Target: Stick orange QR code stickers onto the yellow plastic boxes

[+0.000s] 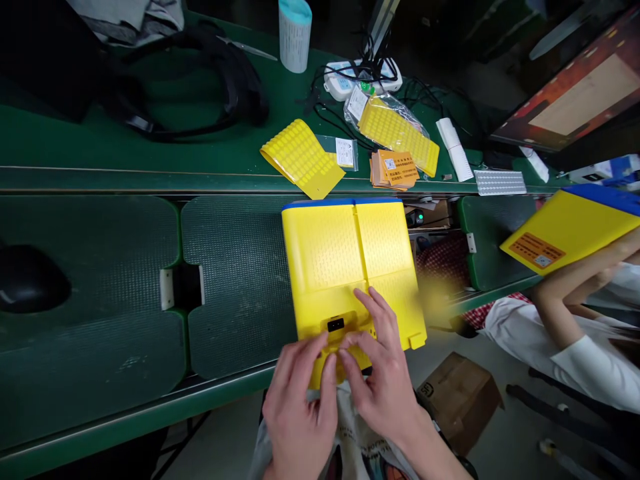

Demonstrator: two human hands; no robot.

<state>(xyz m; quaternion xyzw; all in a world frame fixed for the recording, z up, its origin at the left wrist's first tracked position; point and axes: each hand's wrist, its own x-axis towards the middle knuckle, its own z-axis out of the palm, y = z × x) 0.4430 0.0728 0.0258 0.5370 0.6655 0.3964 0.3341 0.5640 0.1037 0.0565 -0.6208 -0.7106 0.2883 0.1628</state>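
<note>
Lying on the green counter [240,287], the boxy yellow plastic case [325,253] has the left hand [303,397] and right hand [385,370] at its six-o'clock end, fingers narrowly parted; whether they pinch anything, I cannot tell.

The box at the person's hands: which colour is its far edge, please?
The box has a blue far edge, seen best in the head view.

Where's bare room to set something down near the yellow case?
Bare: the green mat between the yellow case and the dark slot at left; then another mat, from slot to black rounded object. Crowded: behind the case, with a yellow sheet, orange cards, power strip.
</note>
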